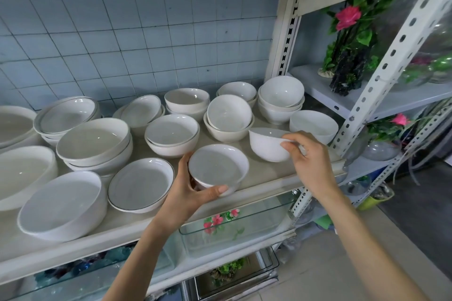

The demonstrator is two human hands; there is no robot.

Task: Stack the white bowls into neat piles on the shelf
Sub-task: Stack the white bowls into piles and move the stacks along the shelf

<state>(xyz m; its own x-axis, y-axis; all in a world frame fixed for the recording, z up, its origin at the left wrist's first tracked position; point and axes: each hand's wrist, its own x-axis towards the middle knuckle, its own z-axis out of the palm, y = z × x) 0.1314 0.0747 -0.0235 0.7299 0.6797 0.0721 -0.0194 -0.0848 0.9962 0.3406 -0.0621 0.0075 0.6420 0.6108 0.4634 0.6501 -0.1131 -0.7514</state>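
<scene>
Left hand [193, 194] cups shallow bowl [218, 168] at the shelf [265, 179] front, fingers curled round its wall. Right hand [310, 161] pinches the rim of tilted deep bowl [267, 146]. Glazed, rigid, probably slick and chippable; a wall grip seems safer.

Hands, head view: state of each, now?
Left hand: grips the shallow bowl round its side.
Right hand: fingers pinch the rim of the deeper bowl, which is tilted.

Pale blue tiles [122, 32] with dark grout cover the wall behind the white shelf [264, 173]. To the right a second white rack [315, 85] holds plastic flowers [348, 17]. Glass tanks [232, 227] sit below, above a light floor [330, 271].
</scene>
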